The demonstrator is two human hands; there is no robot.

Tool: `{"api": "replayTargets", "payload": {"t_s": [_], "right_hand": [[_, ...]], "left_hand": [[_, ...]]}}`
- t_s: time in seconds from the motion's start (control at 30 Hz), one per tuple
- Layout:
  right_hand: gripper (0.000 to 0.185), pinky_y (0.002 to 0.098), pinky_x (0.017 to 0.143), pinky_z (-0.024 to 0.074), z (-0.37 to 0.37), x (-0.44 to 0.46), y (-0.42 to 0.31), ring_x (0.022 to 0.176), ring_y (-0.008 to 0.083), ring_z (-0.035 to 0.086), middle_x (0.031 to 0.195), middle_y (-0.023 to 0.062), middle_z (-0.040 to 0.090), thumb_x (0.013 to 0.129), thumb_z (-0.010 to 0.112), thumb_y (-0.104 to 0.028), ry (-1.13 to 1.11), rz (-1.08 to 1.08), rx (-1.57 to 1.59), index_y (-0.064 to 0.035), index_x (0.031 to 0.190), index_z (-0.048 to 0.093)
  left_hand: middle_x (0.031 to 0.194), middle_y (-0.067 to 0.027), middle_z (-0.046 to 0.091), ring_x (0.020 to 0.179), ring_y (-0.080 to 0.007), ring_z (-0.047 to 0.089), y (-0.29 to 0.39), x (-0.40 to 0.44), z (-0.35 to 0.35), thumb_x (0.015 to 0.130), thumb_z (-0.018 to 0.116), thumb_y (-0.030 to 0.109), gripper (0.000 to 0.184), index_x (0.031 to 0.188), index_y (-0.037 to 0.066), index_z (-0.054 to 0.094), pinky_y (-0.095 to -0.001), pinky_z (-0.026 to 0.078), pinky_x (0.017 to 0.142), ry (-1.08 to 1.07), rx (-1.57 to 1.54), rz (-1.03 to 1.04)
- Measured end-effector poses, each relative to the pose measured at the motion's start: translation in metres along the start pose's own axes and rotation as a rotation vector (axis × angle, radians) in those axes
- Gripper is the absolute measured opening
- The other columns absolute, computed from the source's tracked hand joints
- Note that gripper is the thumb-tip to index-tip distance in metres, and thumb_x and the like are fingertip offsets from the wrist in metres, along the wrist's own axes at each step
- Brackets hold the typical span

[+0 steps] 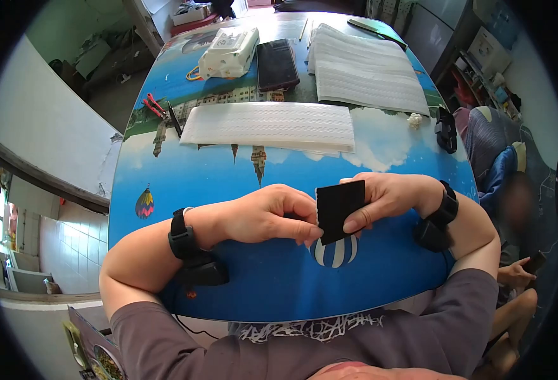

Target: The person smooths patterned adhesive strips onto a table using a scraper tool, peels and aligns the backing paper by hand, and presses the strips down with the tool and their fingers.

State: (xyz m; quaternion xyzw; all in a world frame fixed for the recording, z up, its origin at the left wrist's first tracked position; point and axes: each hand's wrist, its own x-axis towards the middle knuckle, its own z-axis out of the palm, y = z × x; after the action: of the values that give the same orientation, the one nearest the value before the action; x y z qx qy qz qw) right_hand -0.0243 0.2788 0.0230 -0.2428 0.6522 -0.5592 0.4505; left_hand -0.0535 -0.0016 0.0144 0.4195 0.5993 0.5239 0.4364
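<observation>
A small black rectangular piece [340, 211] is held up over the near part of the blue printed tabletop [260, 278]. My right hand [380, 201] grips its right side, thumb on the front face and fingers behind. At its left edge, which looks pale and uneven, my left hand [282, 214] has thumb and fingers pinched together. Beyond the hands lies a white textured strip [267, 125]. Farther back on the right is a stack of wider white textured sheets [367, 69].
Behind the strip are a white soft pack [229, 53] and a dark phone [277, 65]. Red-handled scissors [154, 106] and a black pen [175, 119] lie left. A small white clump [414, 120] and black strap [445, 129] lie right. A person sits at lower right.
</observation>
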Motion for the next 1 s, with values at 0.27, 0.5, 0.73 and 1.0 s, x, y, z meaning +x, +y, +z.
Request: {"api": "replayTargets", "payload": {"t_s": [0.27,0.5,0.73,1.0], "right_hand": [[0.027,0.0237,0.066,0.0531,-0.011,-0.007,0.011,0.080,0.0097,0.066,0.099,0.0039,0.072,0.101,0.075,-0.018,0.010,-0.043,0.188,-0.0017,0.122,0.072],[0.028,0.0233,0.065,0.0496,-0.003,-0.002,0.011,0.073,0.0073,0.062,0.086,0.0002,0.070,0.102,0.075,-0.030,0.075,-0.018,0.061,-0.0046,0.113,0.073],[0.030,0.0239,0.066,0.0503,0.015,0.003,0.003,0.071,0.0074,0.061,0.083,-0.0004,0.068,0.102,0.076,-0.034,0.191,0.031,-0.005,-0.0044,0.110,0.073],[0.029,0.0236,0.066,0.0536,-0.010,-0.004,-0.001,0.076,0.0081,0.064,0.093,0.0021,0.069,0.101,0.077,-0.020,-0.050,0.120,0.026,-0.0008,0.121,0.069]], "left_hand": [[0.091,-0.0030,0.074,0.085,-0.0091,0.067,-0.003,-0.006,-0.004,0.107,0.068,0.022,0.025,0.108,-0.001,0.078,-0.0251,0.054,0.080,0.118,-0.214,-0.024],[0.096,-0.0073,0.076,0.085,-0.0133,0.072,-0.008,-0.008,0.003,0.104,0.069,0.015,0.019,0.113,0.000,0.077,-0.0287,0.061,0.078,0.228,-0.211,-0.056],[0.084,-0.0018,0.069,0.078,-0.0086,0.062,-0.004,-0.006,0.010,0.103,0.073,0.020,0.019,0.096,0.001,0.076,-0.0249,0.049,0.069,0.250,0.082,-0.034],[0.083,-0.0017,0.064,0.079,-0.0107,0.059,0.002,-0.004,0.000,0.106,0.067,0.020,0.023,0.095,0.001,0.074,-0.0272,0.047,0.072,0.017,0.119,0.066]]}}
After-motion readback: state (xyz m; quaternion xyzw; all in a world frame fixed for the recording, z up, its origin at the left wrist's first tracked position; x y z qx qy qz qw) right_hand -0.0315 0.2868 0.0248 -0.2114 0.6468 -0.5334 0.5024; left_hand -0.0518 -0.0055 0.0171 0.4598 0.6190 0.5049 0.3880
